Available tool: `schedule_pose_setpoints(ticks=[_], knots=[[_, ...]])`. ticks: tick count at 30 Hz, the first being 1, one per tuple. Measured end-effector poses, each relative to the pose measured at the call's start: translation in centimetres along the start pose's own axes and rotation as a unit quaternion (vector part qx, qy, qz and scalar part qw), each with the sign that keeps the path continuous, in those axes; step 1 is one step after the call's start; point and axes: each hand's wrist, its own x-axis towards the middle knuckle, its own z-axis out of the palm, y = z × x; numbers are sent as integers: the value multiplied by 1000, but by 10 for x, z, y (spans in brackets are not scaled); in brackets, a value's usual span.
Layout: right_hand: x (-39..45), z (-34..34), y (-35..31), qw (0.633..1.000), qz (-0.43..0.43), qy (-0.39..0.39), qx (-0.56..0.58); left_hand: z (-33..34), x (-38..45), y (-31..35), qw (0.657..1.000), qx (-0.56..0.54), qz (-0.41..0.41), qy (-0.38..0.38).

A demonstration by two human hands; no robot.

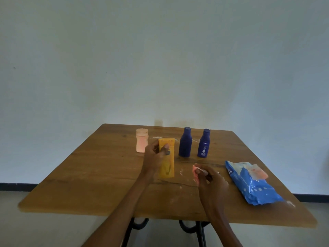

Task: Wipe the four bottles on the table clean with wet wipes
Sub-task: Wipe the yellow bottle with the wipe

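Gripping the upright yellow tube [167, 168] near the worktop [89, 175] centre, the left hand [156, 155] is closed round it; just rightward, the right hand [211, 179] pinches a wet wipe [195, 172].

— Where is the left hand [156, 155]?
— Raised ahead on an outstretched forearm, fingers [164, 148] curled shut around what it grips, thumb on the near side.
— And the right hand [211, 179]?
— Lower and nearer, knuckles up, fingertips pinched together on something small.
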Motion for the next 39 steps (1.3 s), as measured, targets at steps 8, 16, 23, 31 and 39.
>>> schedule_pose_setpoints(ticks=[8, 16, 23, 31, 39], knots=[[45, 38, 38, 998, 0, -56, -43, 11, 69, -32, 997, 9, 13, 78], [75, 79, 62, 993, -4, -107, -48, 30, 116, -56, 995, 9, 20, 97], [84, 85, 75, 992, -8, -109, -56, 30, 129, -87, 996, 23, 16, 82], [85, 79, 74, 996, -35, -70, -39, 27, 133, -89, 997, 40, 23, 58], [85, 79, 74, 996, -38, -79, -36, 22, 131, -96, 996, 80, 13, 46]])
